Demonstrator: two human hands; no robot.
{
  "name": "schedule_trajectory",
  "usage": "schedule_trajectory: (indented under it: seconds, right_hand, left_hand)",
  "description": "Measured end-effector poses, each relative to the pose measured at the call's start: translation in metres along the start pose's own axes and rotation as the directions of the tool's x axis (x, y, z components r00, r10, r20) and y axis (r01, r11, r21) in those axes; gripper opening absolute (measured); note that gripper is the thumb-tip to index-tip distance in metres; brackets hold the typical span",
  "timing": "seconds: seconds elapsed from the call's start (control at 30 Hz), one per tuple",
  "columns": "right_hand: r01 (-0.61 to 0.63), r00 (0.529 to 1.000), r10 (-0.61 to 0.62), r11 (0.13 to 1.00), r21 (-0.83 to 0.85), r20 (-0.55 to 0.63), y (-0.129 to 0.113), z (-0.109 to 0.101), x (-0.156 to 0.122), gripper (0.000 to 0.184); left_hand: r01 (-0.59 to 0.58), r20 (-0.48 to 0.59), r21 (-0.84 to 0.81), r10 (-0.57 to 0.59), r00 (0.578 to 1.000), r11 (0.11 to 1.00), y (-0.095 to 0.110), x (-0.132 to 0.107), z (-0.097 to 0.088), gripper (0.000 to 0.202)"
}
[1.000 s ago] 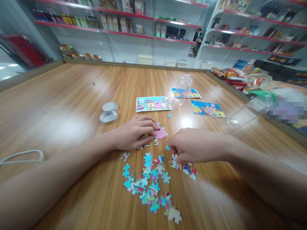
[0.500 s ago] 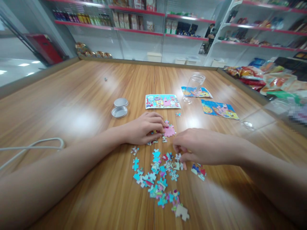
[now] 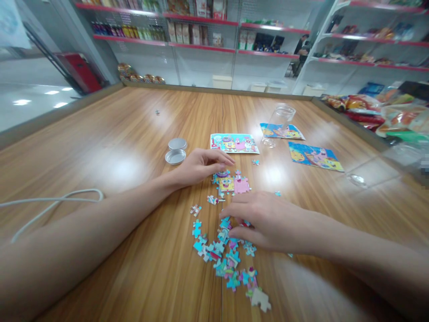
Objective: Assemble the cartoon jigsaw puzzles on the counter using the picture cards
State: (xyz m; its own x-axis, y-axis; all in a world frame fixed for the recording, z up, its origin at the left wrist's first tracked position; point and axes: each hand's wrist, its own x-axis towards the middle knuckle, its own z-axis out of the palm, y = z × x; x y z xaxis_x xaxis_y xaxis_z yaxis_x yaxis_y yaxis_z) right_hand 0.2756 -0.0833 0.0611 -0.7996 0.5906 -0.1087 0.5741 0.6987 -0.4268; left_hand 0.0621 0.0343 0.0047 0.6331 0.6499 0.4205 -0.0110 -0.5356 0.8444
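Facing white shelves [image 3: 201,47], the wood-brown surface [image 3: 161,264] bears round silver tins [image 3: 175,157]; left hand [image 3: 201,166] unclenched, right hand [image 3: 259,219] unclasped over turquoise jigsaw pieces [image 3: 233,258].

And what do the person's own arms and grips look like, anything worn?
The left forearm and right forearm are bare and tapering, with no sleeve, watch or bracelet in view. The left grip and right grip are ungloved human hands; no ring or marking shows on either.

A part-joined puzzle [image 3: 241,184] lies flat beyond scattered, mostly blue pieces [image 3: 232,258], perhaps overlapping.
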Motion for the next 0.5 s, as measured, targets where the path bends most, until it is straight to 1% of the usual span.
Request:
schedule_trajectory:
  seconds: [0.07,0.17,0.23,0.3,0.37,0.43,0.5]
  right_hand:
    - [0.051,0.999,-0.051,0.999,0.012,0.003,-0.004,0.005,0.000,0.016]
    - [0.100,0.994,-0.102,0.993,0.060,0.039,-0.007,0.009,0.001,0.018]
    - [0.078,0.997,-0.078,0.996,0.042,-0.018,-0.007,0.011,0.003,0.022]
    - [0.027,0.991,-0.033,0.999,-0.047,-0.128,-0.008,0.016,0.006,0.030]
    - [0.009,0.982,-0.036,0.989,-0.145,-0.186,-0.012,0.024,0.010,0.040]
    - [0.074,0.985,-0.098,0.984,-0.162,-0.143,-0.017,0.032,0.013,0.039]
    - [0.129,0.982,-0.143,0.984,-0.122,-0.122,-0.021,0.036,0.013,0.035]
  left_hand:
    - [0.024,-0.027,-0.001,-0.024,0.999,1.000,-0.001,0.000,-0.001,0.015]
    - [0.044,-0.030,0.000,-0.044,0.999,0.999,-0.003,0.000,-0.003,0.016]
    - [0.041,-0.013,0.004,-0.041,0.999,0.999,-0.003,0.000,-0.003,0.015]
    - [0.031,-0.001,-0.002,-0.031,1.000,1.000,-0.004,0.000,-0.002,0.014]
    - [0.021,0.001,-0.008,-0.021,1.000,1.000,-0.004,0.001,-0.002,0.013]
    - [0.013,0.000,0.009,-0.013,1.000,1.000,-0.005,0.000,-0.001,0.012]
    - [-0.003,0.011,0.049,0.002,1.000,0.999,-0.004,-0.001,0.000,0.013]
